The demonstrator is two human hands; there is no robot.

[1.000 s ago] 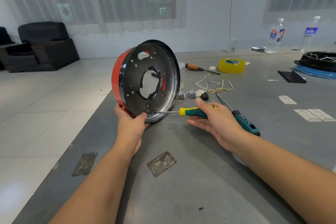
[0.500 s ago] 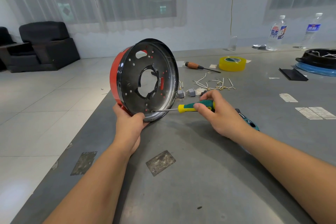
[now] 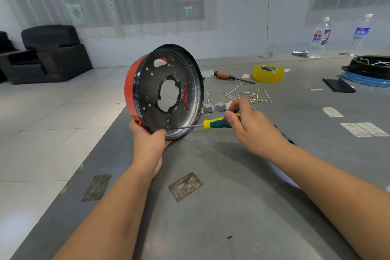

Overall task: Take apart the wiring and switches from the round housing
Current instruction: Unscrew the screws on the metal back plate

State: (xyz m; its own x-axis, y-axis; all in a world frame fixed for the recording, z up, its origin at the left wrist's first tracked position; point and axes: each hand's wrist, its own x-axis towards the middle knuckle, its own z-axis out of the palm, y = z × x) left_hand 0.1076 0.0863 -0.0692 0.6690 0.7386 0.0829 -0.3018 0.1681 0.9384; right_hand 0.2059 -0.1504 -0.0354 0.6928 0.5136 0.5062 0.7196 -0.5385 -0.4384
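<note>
The round housing, red outside and black inside with a large centre hole, stands on its edge on the grey table. My left hand grips its lower rim. My right hand holds a yellow-and-green screwdriver by the handle, its tip inside the housing near the bottom rim. Loose white wires with brass terminals and two small grey switches lie on the table behind my right hand.
A wooden-handled screwdriver and a yellow tape roll lie further back. A black round part on a blue base, a black flat piece and two water bottles stand at the right. The table's left edge drops to tiled floor.
My right hand closed around the screwdriver handle and shifted its grip; the housing stays held on its edge by my left hand.
</note>
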